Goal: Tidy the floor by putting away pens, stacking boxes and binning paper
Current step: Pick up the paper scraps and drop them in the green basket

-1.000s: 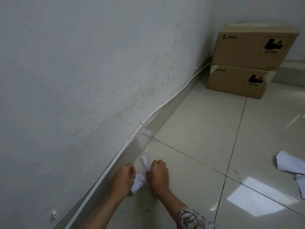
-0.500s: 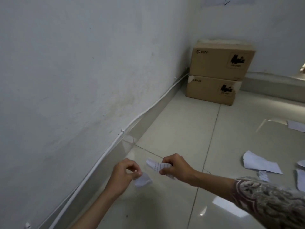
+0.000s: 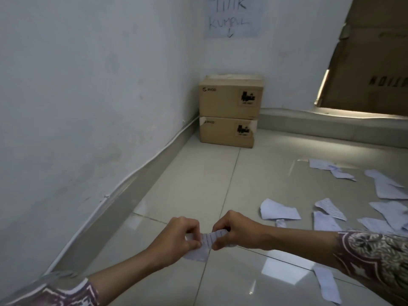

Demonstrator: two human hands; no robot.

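**Both hands pinch one paper scrap above the tiled floor**

Near the middle of the view, the left hand [image 3: 176, 236] and the right hand [image 3: 235, 231] meet, each with fingers curled and pinching the same lined paper scrap [image 3: 204, 245]. The scrap is creased between them and hangs just above the floor [image 3: 198, 184], close to the left wall [image 3: 88, 107].

In the far corner two cardboard boxes are stacked: the upper box [image 3: 230, 96] sits squarely on the lower box [image 3: 227, 132], both against the wall. A handwritten paper sign [image 3: 231, 16] is stuck on the far wall above them. A white cable [image 3: 136, 171] runs along the left wall just above the skirting.

To the right, torn paper pieces [image 3: 279, 210] lie scattered over the tiles, well apart from the boxes; one long strip [image 3: 326, 286] lies nearest, under the right forearm. A large sheet of cardboard [image 3: 375, 62] leans at the far right. Patterned sleeves [image 3: 373, 259] cover both forearms.
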